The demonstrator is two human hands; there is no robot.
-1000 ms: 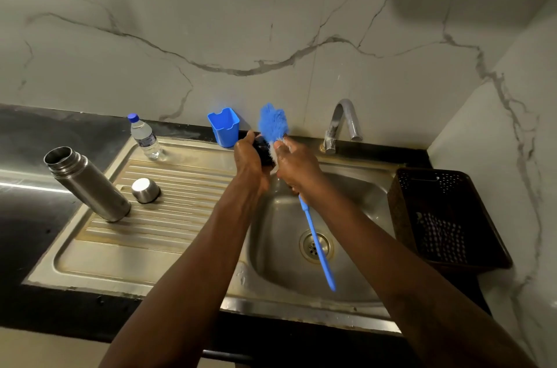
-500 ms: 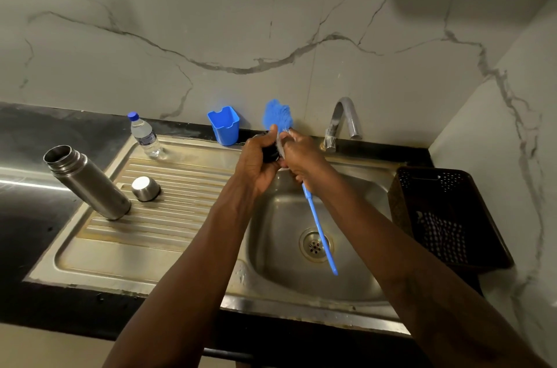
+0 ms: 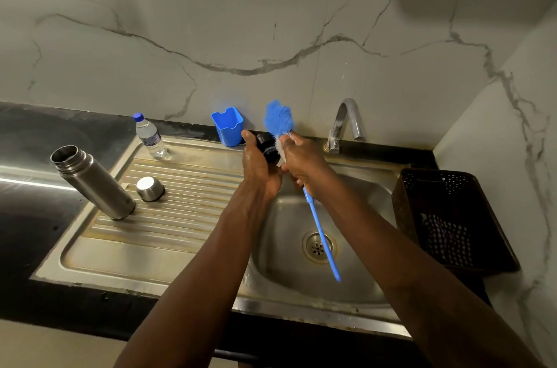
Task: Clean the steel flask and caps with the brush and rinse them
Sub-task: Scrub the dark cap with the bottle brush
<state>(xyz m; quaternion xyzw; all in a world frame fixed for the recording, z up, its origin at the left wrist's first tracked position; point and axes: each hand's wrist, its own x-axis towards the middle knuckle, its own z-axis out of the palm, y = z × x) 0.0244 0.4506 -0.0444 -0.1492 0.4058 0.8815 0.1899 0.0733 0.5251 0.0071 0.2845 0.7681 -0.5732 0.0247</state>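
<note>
While both hands work over the sink (image 3: 280, 250), the left hand (image 3: 259, 170) grips a black cap (image 3: 266, 145), fingers curled round its body and the thumb lying up its left side. The right hand (image 3: 302, 163) is touching the left and holds the brush (image 3: 316, 221), fingers wrapped tight round the stem just under the bristles; how each fingertip lies cannot be told, as they face away from the camera. Directly above the right fingers stands the blue brush head (image 3: 278, 120), its white lower bristles against the cap's right side. Below the same fingers the thin blue handle slants down and to the right over the basin, crossing in front of the drain (image 3: 313, 247). Both hands look wet. Well to the left of the left fingers, the steel flask (image 3: 94, 184) stands open-mouthed at the left edge of the draining board (image 3: 187, 217), and appears tilted in the wide lens. Just beside it, on the flask's right, a steel cap (image 3: 149, 188) rests on the ribs, closed top uppermost. Beyond the left fingers a blue cup (image 3: 228, 126) sits against the wall, with a small water bottle (image 3: 149, 138) further left. To the right of the right fingers is the tap (image 3: 346, 123); further right, a dark basket (image 3: 452, 187) sits beside the basin.
</note>
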